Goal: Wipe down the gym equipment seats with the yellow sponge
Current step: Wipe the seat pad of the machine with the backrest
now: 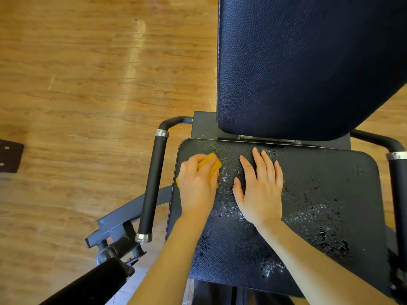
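The black padded seat (326, 190) of a gym machine fills the lower right, its cracked surface flecked with white droplets. My left hand (195, 183) grips the yellow sponge (212, 167) and holds it down on the seat's far left corner. Only the sponge's top and right edge show past my fingers. My right hand (261, 188) lies flat on the seat beside it, fingers straight and spread. The dark blue backrest (308, 62) rises behind the seat.
A black handle bar with silver collars (153, 183) runs along the seat's left side, and another handle (398, 172) on the right. Grey frame parts and a black roller pad (99, 280) sit at lower left. Wood floor (88, 84) spreads to the left, with a dark plate (10, 156).
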{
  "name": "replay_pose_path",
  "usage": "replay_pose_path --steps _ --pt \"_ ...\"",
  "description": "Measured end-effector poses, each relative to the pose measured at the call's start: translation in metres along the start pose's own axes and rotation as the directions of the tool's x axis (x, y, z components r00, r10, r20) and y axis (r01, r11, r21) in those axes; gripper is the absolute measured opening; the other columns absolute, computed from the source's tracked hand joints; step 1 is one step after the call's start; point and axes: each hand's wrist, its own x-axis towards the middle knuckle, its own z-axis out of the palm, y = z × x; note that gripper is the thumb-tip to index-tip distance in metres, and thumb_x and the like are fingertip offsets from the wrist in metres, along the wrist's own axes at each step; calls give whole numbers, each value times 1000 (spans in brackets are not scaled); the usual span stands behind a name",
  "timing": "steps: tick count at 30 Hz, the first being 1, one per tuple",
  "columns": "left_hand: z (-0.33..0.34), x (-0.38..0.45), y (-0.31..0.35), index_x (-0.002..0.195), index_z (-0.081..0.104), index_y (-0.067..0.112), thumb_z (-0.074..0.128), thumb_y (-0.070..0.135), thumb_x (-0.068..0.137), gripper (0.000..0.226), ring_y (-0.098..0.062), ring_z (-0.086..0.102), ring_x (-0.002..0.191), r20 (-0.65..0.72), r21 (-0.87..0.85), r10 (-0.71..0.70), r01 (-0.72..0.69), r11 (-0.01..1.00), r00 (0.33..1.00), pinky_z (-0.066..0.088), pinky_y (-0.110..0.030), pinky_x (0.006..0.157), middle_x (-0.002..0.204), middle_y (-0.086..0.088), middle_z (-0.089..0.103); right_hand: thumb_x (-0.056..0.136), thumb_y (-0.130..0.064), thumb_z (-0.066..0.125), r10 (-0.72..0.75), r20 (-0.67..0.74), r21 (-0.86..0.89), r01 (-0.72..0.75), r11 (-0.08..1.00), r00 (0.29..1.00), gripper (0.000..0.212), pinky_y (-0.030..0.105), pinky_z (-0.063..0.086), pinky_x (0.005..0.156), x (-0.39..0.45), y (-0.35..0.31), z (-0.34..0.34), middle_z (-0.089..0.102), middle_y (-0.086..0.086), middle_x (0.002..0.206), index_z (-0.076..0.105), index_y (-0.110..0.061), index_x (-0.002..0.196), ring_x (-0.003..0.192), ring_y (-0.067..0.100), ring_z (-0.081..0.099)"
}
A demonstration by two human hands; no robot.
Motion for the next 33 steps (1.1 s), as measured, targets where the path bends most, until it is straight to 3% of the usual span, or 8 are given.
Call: replay_pose_path --steps 5,10,16,20,25,31,33 --pt "-22 -58 -10 115 67 18 64 19 85 30 -22 47 106 82 33 -4 1 999 997 53 -46 84 118 1 52 92 -41 40 4 25 1 -4 1000 1000 53 51 17 117 0 0 -1 35 13 152 47 -17 139 142 31 27" --pt "0 -10 2 117 68 10 76 9 81 37 -28 54 97 17 5 3 -3 1000 1000 52 -39 71 114 -9 61 92 -40 41 5 19 11 -6 1000 1000 52 51 17 117 0 0 -1 35 13 152 48 -17 139 142 31 26" --pt "15 38 13 110 71 8 78 10 77 34 -35 58 87 -26 73 26 -24 997 999 49 -40 68 106 -13 64 92 -40 41 -4 4 7 4 1000 1000 52 51 17 117 1 0 1 35 14 152 48 -16 138 142 31 27" --pt "3 -10 7 118 68 14 75 12 80 38 -32 56 91 -10 67 20 -19 998 1000 50 -43 68 113 -7 62 93 -41 38 1 17 11 -1 1000 1000 53 51 18 117 -1 1 1 34 13 152 47 -17 139 143 31 26" --pt "-17 -67 4 117 67 19 62 24 88 29 -30 54 104 81 98 -73 65 993 994 52 -47 83 116 -7 60 93 -41 38 -6 35 8 5 1000 999 52 52 18 116 0 2 1 35 14 152 46 -18 140 142 31 27" --pt "-5 -32 10 122 66 12 69 13 86 36 -26 52 101 11 -14 -2 2 1000 1000 52 -38 78 118 -9 60 93 -46 38 -9 30 207 3 978 1000 58 49 16 117 1 8 -5 32 12 154 40 -17 143 143 29 25" --pt "3 -12 17 122 66 13 67 15 87 36 -19 47 103 -27 -63 -29 27 998 999 53 -39 76 118 -7 59 92 -46 38 -13 19 248 7 969 1000 59 50 16 116 -1 13 -10 30 12 154 39 -17 144 142 30 25"
